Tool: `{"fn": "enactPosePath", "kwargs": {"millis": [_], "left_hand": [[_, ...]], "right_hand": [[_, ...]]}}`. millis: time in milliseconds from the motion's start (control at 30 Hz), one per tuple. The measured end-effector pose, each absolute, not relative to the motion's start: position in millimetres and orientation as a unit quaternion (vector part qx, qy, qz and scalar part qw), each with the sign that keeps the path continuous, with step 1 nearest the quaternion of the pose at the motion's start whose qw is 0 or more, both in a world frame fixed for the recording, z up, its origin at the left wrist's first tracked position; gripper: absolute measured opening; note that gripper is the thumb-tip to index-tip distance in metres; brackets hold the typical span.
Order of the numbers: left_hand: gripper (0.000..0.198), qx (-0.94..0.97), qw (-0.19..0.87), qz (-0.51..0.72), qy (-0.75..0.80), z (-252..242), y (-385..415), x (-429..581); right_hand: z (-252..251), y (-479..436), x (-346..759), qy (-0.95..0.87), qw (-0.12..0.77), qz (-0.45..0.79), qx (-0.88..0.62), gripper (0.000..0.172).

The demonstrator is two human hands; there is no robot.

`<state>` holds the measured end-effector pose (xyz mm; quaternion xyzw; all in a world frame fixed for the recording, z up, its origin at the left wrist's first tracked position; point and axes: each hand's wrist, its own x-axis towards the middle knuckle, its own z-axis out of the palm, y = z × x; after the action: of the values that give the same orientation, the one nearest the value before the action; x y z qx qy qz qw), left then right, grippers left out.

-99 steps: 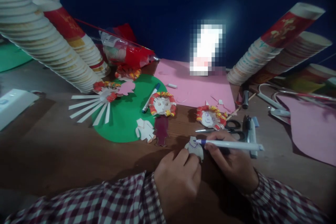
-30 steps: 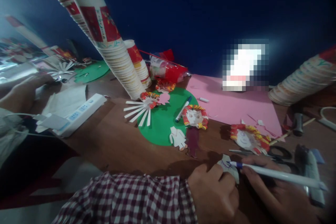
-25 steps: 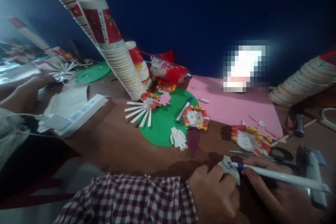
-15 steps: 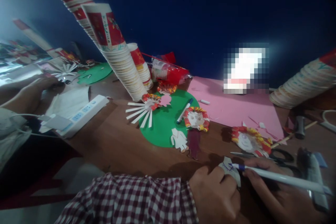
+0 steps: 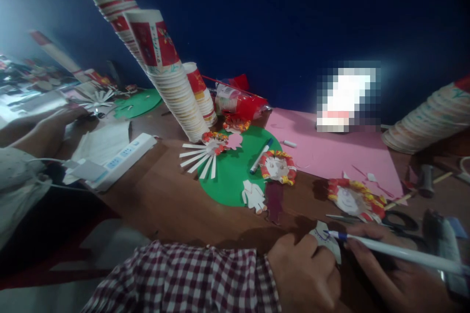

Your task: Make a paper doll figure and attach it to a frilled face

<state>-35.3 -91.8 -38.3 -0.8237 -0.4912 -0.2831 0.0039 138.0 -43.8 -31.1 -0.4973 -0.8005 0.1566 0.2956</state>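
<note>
My left hand is closed on a small white paper cut-out with blue marks, pinning it to the brown table. My right hand grips a white pen with a blue tip, and that tip rests on the cut-out. Just beyond lie a paper face with red and yellow curls and black scissors.
A green paper disc carries another curly paper face, a marker, white paper figures and a fan of strips. Tall paper cup stacks lean at left, more at right. Pink sheet behind. Another person's hand and a power strip at far left.
The view has swung left since 3.3 s ago, bringing in the other person's hand and the power strip. Over the last second my hands keep the pen tip on the cut-out.
</note>
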Motion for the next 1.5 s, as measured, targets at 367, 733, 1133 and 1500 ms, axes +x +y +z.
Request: {"fn": "enactPosePath", "kwargs": {"millis": [367,733,1133,1500], "left_hand": [[0.02,-0.795,0.041,-0.295,-0.528,-50,-95,-26],[0.018,-0.842,0.038,-0.259,-0.471,-45,-93,-35],[0.015,-0.855,0.029,-0.249,-0.453,-35,-91,-39],[0.017,-0.84,0.037,-0.275,-0.466,-38,-93,-37]], "right_hand": [[-31,-44,138,-0.791,0.302,0.151,-0.51,0.022],[-23,-44,137,-0.792,0.316,0.138,-0.505,0.023],[-31,-47,142,-0.789,0.308,0.139,-0.513,0.02],[-24,-44,137,-0.79,0.312,0.126,-0.512,0.022]]}}
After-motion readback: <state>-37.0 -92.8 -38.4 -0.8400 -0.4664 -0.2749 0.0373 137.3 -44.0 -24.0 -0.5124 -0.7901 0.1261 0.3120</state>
